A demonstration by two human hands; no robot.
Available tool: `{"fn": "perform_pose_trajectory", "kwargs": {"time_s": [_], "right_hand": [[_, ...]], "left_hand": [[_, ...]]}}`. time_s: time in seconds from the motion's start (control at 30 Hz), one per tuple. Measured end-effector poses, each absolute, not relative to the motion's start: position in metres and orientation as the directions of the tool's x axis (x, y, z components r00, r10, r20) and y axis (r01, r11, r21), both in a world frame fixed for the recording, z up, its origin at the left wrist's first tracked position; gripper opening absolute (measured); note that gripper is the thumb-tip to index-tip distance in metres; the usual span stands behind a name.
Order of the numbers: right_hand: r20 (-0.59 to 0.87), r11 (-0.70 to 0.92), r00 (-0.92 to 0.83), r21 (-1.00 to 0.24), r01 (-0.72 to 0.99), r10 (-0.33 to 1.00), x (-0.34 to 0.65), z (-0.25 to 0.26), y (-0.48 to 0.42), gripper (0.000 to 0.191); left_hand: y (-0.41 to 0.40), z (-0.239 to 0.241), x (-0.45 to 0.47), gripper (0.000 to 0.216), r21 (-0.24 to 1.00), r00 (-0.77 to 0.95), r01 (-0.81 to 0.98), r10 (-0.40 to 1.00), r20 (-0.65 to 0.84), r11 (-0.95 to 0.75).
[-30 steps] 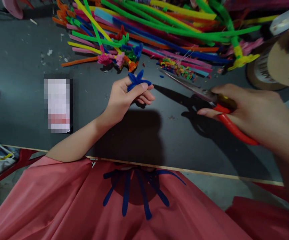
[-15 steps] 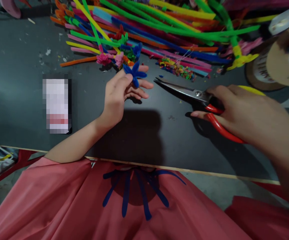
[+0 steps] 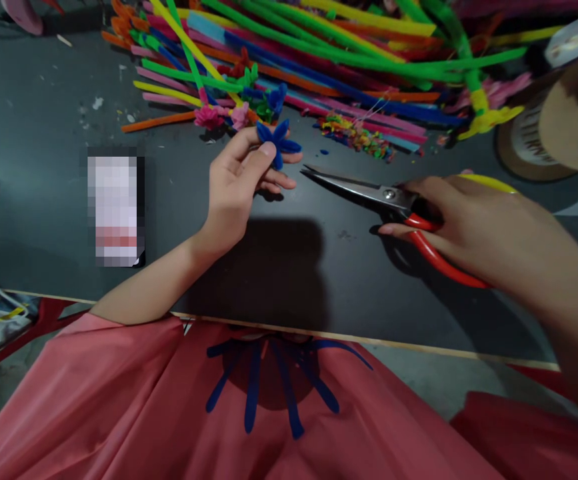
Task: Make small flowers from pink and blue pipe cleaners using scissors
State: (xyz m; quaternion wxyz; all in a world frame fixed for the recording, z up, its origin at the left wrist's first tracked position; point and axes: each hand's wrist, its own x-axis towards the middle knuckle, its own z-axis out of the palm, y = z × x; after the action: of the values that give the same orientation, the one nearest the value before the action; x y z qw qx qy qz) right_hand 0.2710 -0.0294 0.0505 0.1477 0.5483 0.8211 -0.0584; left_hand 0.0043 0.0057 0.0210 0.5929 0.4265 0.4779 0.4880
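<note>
Between the thumb and fingers of my left hand (image 3: 241, 173) is a blue pipe-cleaner flower (image 3: 285, 139), its petals spread toward the right. My right hand (image 3: 473, 220) grips a pair of red-handled scissors (image 3: 369, 190). The blades point left and look nearly closed, with their tips a short way below and right of the flower, not touching it. Several blue strips (image 3: 251, 393) lie across the pink cloth over my lap.
Many coloured pipe cleaners (image 3: 319, 47) are heaped along the back. In front of them lies a small pile of colourful clippings (image 3: 356, 137). A phone (image 3: 116, 207) rests at left on the dark table (image 3: 169, 167). Ribbon spools (image 3: 533, 143) stand at right.
The blue flower has turned and shifted slightly right in my left hand. My right hand has brought the scissors a little left, closer to the flower.
</note>
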Motion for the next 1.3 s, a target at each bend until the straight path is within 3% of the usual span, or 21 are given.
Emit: {"fn": "perform_pose_trajectory", "kwargs": {"time_s": [0.23,0.43,0.63,0.77,0.9,1.1,1.3], "right_hand": [[-0.273,0.323,-0.284,0.111,0.94,0.919,0.277,0.05,-0.019,0.075],[-0.25,0.377,-0.346,0.091,0.922,0.904,0.272,0.054,-0.028,0.076],[-0.268,0.4,-0.369,0.071,0.914,0.89,0.268,0.049,-0.031,0.073],[-0.284,0.389,-0.357,0.064,0.919,0.89,0.269,0.046,-0.03,0.069],[-0.308,0.374,-0.34,0.056,0.926,0.889,0.269,0.046,-0.03,0.063],[-0.32,0.367,-0.33,0.062,0.928,0.888,0.268,0.047,-0.028,0.057],[-0.356,0.34,-0.297,0.063,0.938,0.886,0.267,0.048,-0.028,0.057]], "left_hand": [[0.007,0.018,0.003,0.018,0.965,0.066,-0.214,0.988,-0.138,0.149],[0.006,0.02,0.001,0.013,0.978,0.056,-0.156,0.99,-0.131,0.139],[0.006,0.017,0.0,0.026,0.973,0.072,-0.23,0.997,0.004,0.013],[0.01,0.007,-0.001,0.016,0.977,0.038,-0.21,0.998,0.049,-0.04],[0.009,0.009,0.001,0.02,0.998,0.046,-0.034,0.997,0.055,-0.054],[0.005,0.013,0.005,0.045,0.994,0.023,-0.091,0.998,0.063,-0.06],[0.005,0.013,0.006,0.034,0.997,0.031,-0.068,0.999,-0.032,0.034]]}}
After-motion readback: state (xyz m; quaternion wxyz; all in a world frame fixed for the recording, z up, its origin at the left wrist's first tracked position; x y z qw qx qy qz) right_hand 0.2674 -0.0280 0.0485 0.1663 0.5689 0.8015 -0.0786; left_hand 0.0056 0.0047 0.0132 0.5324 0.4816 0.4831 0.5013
